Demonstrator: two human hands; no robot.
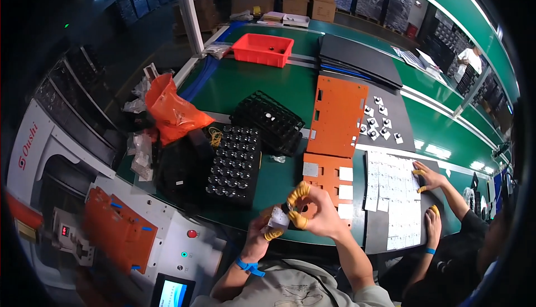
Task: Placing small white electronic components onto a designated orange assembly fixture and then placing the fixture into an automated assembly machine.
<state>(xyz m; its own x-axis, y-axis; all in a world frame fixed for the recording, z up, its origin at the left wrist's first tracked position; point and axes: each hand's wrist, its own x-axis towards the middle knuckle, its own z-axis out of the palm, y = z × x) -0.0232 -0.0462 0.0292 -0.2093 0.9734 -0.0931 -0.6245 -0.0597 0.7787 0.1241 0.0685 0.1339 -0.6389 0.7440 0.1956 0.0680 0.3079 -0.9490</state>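
Note:
My left hand [259, 239], with yellow finger covers and a blue wrist strap, grips a small white square plate [278, 218] near the bench's front edge. Just to the right, my right hand [317, 213] curves its yellow-covered thumb and finger together around a small clear round piece [286, 207] at the plate's upper edge. That piece is partly hidden, and I cannot tell whether it touches the plate. Behind my hands lies an orange fixture board [329, 164] with white square plates in some of its cutouts. A black tray of clear round lenses [233, 162] stands to the left.
A second black tray [268, 121], an orange bag [170, 111] and a red bin [262, 50] stand farther back. Small plates with black parts [384, 122] lie on a dark sheet. At right, a co-worker's hands [429, 178] rest by white panels [393, 195]. A machine [167, 234] adjoins at left.

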